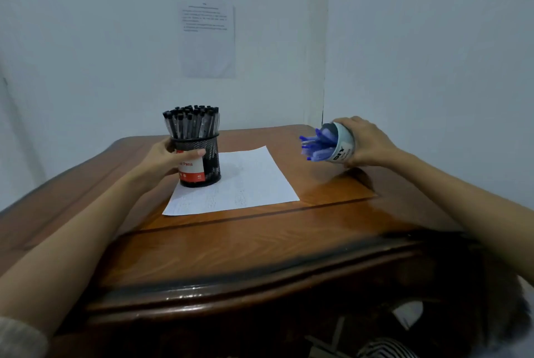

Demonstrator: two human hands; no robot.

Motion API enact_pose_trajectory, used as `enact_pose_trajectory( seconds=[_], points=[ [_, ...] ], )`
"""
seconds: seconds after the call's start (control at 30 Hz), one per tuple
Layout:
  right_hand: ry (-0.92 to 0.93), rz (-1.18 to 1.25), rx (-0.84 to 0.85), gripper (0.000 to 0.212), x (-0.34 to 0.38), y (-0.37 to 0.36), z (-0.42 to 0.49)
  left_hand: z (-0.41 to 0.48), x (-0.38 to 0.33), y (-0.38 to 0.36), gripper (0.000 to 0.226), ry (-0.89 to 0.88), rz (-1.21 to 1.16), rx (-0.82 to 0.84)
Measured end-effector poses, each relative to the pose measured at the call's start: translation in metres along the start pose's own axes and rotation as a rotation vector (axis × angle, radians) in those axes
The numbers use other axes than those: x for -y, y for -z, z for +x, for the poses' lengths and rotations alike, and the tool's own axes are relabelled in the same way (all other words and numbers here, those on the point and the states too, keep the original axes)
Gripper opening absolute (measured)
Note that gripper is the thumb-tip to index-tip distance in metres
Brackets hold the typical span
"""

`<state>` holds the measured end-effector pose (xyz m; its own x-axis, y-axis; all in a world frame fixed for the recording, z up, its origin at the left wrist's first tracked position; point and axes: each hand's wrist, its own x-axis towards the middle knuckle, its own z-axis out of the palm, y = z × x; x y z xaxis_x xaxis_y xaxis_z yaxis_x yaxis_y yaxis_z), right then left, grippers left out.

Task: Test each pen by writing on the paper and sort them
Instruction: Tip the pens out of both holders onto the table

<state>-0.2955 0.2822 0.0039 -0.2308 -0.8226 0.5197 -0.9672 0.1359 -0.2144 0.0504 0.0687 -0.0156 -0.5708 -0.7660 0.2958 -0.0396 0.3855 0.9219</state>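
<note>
A black mesh pen holder (212,164) with a red and white label stands on the left part of a white sheet of paper (248,184). Several black-capped pens (192,122) stand upright in it. My left hand (170,159) grips the holder from the left, thumb across the label. My right hand (367,143) grips a pale round cup (342,143) above the table's right side, tipped so its mouth faces left. Several blue pens (316,145) stick out of the cup's mouth.
The brown wooden table (260,245) has a raised dark front edge. Faint writing marks cover the paper. White walls meet in a corner behind the table, with a printed sheet (208,39) taped on the back wall.
</note>
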Motion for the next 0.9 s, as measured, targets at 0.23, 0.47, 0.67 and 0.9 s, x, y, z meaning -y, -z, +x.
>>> enact_pose_trajectory(
  seconds=[0.23, 0.47, 0.67, 0.9],
  points=[
    [0.268, -0.318, -0.049, 0.074, -0.012, -0.008, -0.003, -0.002, -0.001, -0.001, 0.102, -0.007, 0.002, -0.012],
    [0.371, -0.517, -0.127, 0.078, -0.015, 0.001, 0.004, -0.002, -0.002, -0.001, 0.09, -0.011, -0.001, -0.004],
    [0.326, -0.59, -0.084, 0.08, -0.027, 0.006, 0.006, -0.002, -0.002, 0.0, 0.086, -0.01, -0.004, -0.007],
    [0.384, -0.758, -0.117, 0.084, -0.043, -0.004, 0.009, -0.003, -0.003, 0.0, 0.097, 0.008, 0.027, -0.021]
  ],
)
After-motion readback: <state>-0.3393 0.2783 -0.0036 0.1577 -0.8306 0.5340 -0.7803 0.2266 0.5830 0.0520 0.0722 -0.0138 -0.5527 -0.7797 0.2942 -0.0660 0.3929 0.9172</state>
